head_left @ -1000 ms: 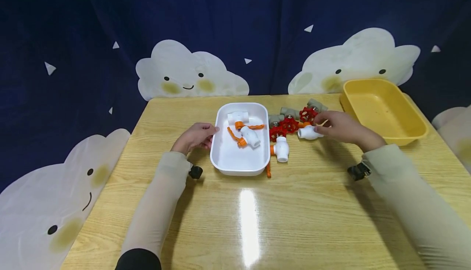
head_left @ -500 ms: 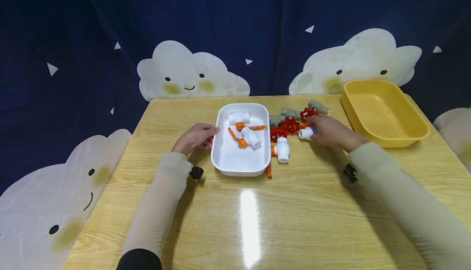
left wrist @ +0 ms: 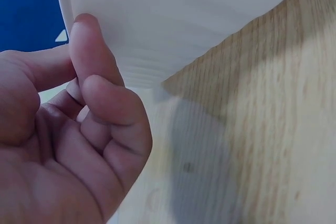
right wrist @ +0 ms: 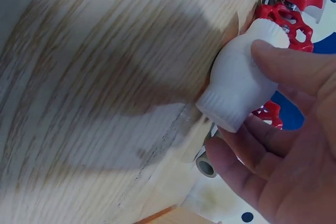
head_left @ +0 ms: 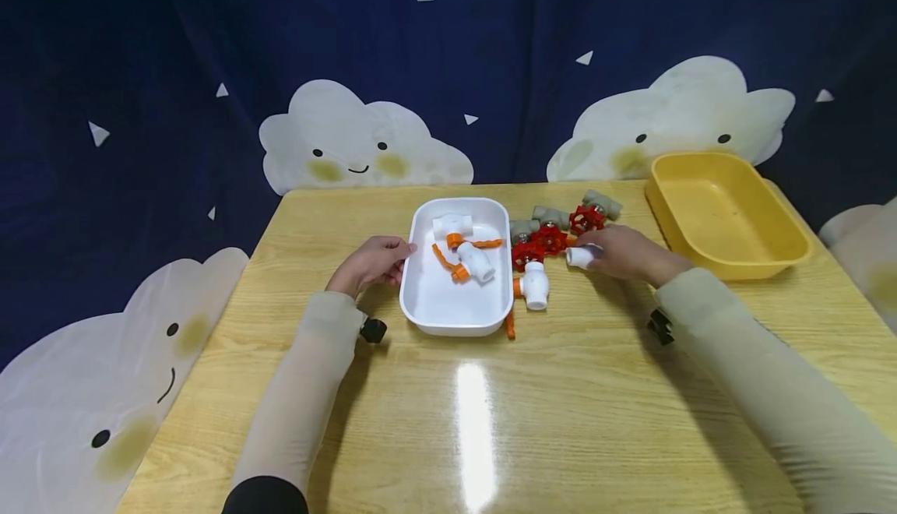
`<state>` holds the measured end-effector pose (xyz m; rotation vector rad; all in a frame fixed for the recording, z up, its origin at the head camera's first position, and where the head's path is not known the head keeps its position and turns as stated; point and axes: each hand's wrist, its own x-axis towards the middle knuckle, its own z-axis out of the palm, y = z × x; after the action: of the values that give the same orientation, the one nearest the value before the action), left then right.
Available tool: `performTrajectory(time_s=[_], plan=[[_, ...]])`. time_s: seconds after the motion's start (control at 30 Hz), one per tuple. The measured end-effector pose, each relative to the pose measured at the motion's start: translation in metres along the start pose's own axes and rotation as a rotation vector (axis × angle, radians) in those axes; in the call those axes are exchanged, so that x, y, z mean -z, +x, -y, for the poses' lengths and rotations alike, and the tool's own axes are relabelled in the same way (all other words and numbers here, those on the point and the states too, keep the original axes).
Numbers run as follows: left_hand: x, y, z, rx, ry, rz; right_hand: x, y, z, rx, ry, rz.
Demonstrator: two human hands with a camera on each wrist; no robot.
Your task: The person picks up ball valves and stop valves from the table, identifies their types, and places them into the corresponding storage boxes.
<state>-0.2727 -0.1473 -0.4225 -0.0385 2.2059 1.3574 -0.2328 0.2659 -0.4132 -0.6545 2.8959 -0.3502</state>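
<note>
Wooden table point(head_left: 561, 405) | right hand point(head_left: 620, 251): now farther over white valve point(right wrist: 244, 74), fingers gripping | left hand point(head_left: 374, 261): still pinching tray point(head_left: 455, 308)

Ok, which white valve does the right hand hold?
The rightmost white valve, held by the right hand; two others lie inside the white tray, a fourth sits just right of it.

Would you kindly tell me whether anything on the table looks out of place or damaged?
Nothing looks spilled or damaged. Perhaps out of place, a white plastic valve lies outside the white rectangular plastic tray, by its right side, its orange lever partly hidden, while two similar valves lie inside.
</note>
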Motion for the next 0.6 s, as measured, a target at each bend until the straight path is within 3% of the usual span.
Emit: performTrajectory(time_s=[0.27, 0.6], plan=[[-0.0007, 0.0013, 0.0009, -0.019, -0.002, 0.008, 0.0008, -0.004, 0.0008, -0.055, 0.028, 0.031], [0.0009, 0.0009, 0.0009, 0.005, -0.026, 0.01, 0.0002, -0.0041, 0.0001, -0.143, 0.015, 0.066]])
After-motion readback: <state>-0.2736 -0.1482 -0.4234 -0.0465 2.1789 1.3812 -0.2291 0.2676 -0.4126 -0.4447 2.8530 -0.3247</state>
